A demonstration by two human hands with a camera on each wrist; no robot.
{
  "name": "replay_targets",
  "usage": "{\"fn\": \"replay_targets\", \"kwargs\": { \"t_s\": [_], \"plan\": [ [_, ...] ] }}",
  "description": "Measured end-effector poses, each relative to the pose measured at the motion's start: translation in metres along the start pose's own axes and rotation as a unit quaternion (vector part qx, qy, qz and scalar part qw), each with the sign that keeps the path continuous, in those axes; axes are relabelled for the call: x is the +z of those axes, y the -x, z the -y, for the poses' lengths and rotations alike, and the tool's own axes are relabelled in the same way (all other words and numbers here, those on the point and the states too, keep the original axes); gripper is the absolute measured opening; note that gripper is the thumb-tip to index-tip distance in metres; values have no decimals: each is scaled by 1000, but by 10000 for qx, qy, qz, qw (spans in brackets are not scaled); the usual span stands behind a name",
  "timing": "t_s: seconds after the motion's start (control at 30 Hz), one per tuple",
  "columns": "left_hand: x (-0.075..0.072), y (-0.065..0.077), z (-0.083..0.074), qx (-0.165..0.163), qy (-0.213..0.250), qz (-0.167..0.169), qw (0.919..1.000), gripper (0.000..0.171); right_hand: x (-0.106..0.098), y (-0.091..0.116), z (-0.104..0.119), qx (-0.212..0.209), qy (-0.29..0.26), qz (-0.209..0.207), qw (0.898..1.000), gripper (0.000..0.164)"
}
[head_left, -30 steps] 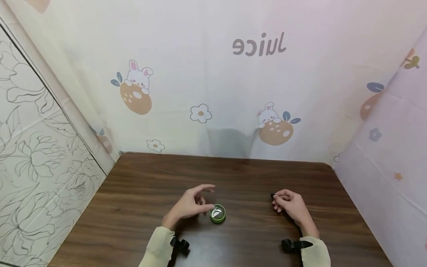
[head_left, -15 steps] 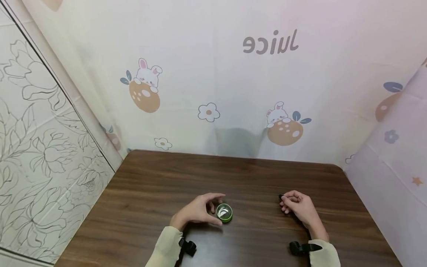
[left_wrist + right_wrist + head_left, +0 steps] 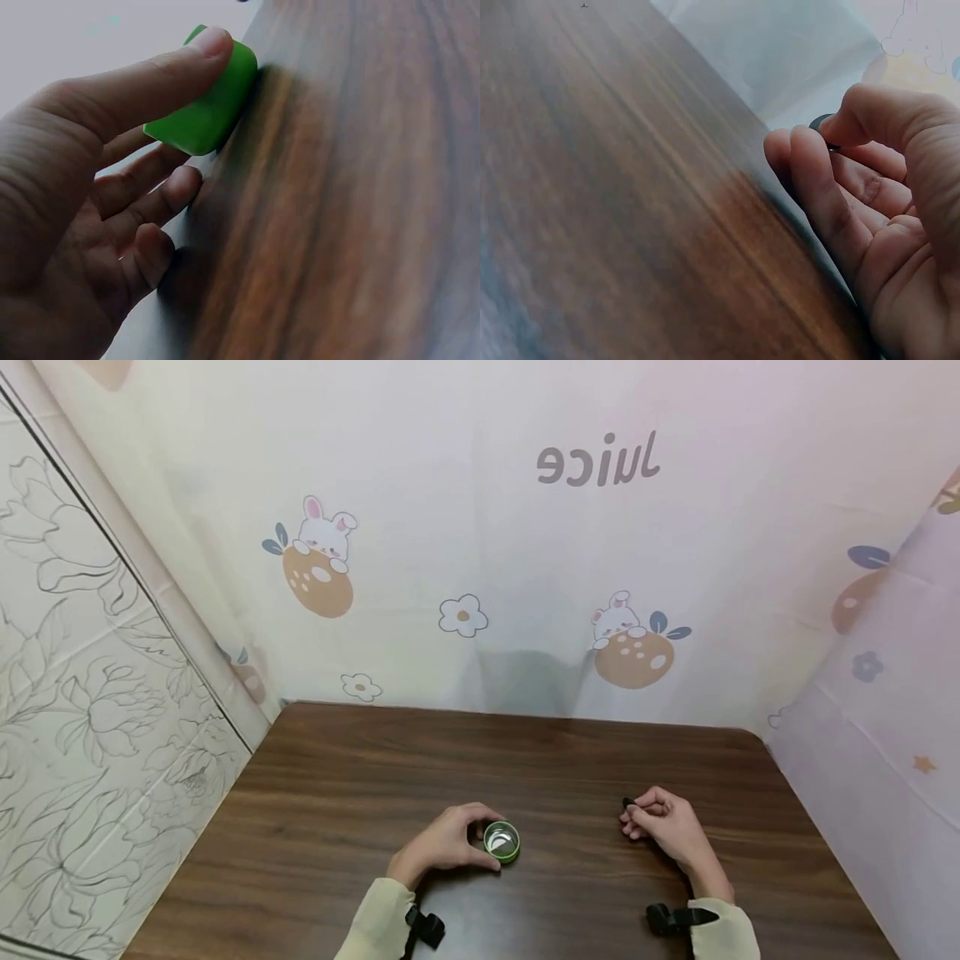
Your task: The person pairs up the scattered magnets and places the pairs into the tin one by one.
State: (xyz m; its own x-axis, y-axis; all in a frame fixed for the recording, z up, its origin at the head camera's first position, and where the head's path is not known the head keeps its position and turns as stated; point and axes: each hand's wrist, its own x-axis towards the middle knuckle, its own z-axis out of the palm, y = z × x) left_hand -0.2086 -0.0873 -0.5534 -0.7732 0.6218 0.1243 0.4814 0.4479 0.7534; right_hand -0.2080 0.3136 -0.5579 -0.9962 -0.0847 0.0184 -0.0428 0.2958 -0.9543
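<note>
A small, round green container (image 3: 502, 842) with a shiny inside sits on the table, its open top facing up. My left hand (image 3: 452, 839) holds it from the left, thumb at the near side and index finger at the far side. In the left wrist view the thumb presses the smooth green wall (image 3: 214, 105), while the other fingers curl loosely below. Farther right, my right hand (image 3: 667, 827) pinches a small black object (image 3: 627, 803) between thumb and index finger. In the right wrist view the fingers cover most of that black object (image 3: 821, 121), so its kind is unclear.
The dark wood-grain table (image 3: 375, 752) reaches back to a pale printed curtain (image 3: 405, 527). A floral-patterned panel (image 3: 97, 710) stands along the left side. Each wrist wears a black strapped camera, such as the left wrist camera (image 3: 429, 928).
My left hand has moved from above and beside the green container to take hold of it by its sides. The right hand keeps its pinch on the black object. The head view has shifted slightly.
</note>
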Motion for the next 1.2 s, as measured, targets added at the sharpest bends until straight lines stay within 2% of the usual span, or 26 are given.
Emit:
{"fn": "replay_targets", "kwargs": {
  "t_s": [0.13, 0.4, 0.6, 0.83, 1.2],
  "plan": [
    [4, -2, -3, -83, 28, -77, 9999, 58, 2, -1, 3, -121, 13, 84, 9999, 21],
    [9, -5, -7, -28, 226, -17, 9997, 58, 15, -4, 15, -201, 69, 248, 9995, 21],
    [13, -6, -7, -216, 507, 22, 9985, 61, 27, -6, 27, -398, 78, 485, 9980, 18],
    [16, -9, -9, -205, 544, -53, 9983, 58, 42, -6, 42, -550, 48, 857, 9948, 19],
    [16, -8, -7, -88, 411, -139, 9990, 57, 78, -4, 56, -539, -47, 1559, 9863, 19]
  ]
}}
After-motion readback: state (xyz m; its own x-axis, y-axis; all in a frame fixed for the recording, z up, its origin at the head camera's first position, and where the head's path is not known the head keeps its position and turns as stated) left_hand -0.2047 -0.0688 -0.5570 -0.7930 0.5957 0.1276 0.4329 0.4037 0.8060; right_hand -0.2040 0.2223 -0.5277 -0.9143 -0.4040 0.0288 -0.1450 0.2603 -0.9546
